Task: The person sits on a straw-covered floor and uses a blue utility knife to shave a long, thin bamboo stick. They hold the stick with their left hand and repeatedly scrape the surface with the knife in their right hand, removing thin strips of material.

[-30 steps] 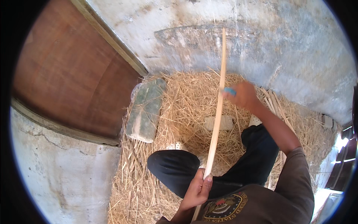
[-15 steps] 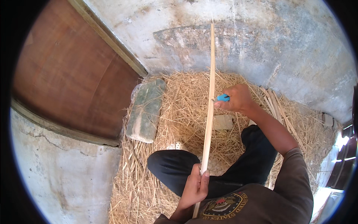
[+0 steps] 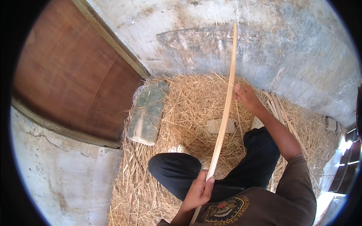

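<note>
A long, pale wooden strip [image 3: 225, 116] runs from beside my body up toward the wall, bowed slightly and tilted to the right. My left hand [image 3: 200, 191] grips its lower part, with the thumb along the wood. The strip's near end passes below the hand, next to my shirt. Farther up, my right hand [image 3: 245, 97] is closed at the strip's right edge. Whatever lies inside its fingers is hidden, and no blue handle shows now. A thin sliver [image 3: 238, 113] hangs below the right hand.
Straw and shavings [image 3: 188, 94] cover the floor around my bent legs. A greenish block [image 3: 148, 113] lies at left, beside a brown door panel [image 3: 71, 71]. A brick-like piece [image 3: 213, 126] sits between my feet. Several wooden strips [image 3: 277, 107] lie at right by the stained wall [image 3: 283, 41].
The strip's far end has swung right, and my right hand has moved slightly right and up. The blue-handled tool that showed in it is now out of sight. My left hand keeps its grip.
</note>
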A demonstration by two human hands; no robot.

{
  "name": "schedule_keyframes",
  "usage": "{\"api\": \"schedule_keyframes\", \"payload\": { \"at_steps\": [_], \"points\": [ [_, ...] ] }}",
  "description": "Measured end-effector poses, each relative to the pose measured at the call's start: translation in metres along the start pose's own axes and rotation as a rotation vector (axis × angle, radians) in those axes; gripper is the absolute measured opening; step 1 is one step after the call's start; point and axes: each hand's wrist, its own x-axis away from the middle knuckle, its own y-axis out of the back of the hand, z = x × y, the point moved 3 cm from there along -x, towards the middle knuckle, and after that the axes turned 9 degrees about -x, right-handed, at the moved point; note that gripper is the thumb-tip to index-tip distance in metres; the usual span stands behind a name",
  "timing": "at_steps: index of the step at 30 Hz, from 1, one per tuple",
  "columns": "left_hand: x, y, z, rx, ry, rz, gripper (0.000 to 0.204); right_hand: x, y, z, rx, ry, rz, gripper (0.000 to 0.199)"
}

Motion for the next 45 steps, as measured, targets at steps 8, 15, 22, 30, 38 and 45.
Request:
{"api": "schedule_keyframes", "payload": {
  "at_steps": [8, 15, 22, 30, 38, 45],
  "points": [
    [-0.042, 0.017, 0.024, 0.152, -0.004, 0.159, 0.016, 0.003, -0.026, 0.029, -0.603, -0.269, 0.096, 0.027],
    [-0.117, 0.047, 0.026, 0.048, 0.019, 0.336, 0.032, -0.047, -0.01, -0.005, -0.716, -0.312, -0.042, 0.026],
    [-0.156, 0.041, 0.031, 0.141, -0.076, 0.364, 0.034, -0.037, -0.02, 0.009, -0.785, -0.25, -0.035, 0.027],
    [-0.185, 0.016, 0.007, 0.751, 0.14, 0.521, 0.028, -0.032, -0.014, 0.027, -0.267, -0.152, -0.08, 0.026],
    [-0.187, 0.039, 0.009, 1.19, 0.129, 0.493, 0.026, -0.015, -0.005, 0.014, 0.433, 0.074, 0.317, 0.037],
    [-0.183, 0.054, 0.002, 1.274, 0.104, 0.51, 0.024, 0.002, -0.034, 0.017, 0.224, 0.132, 0.233, 0.051]
  ]
}}
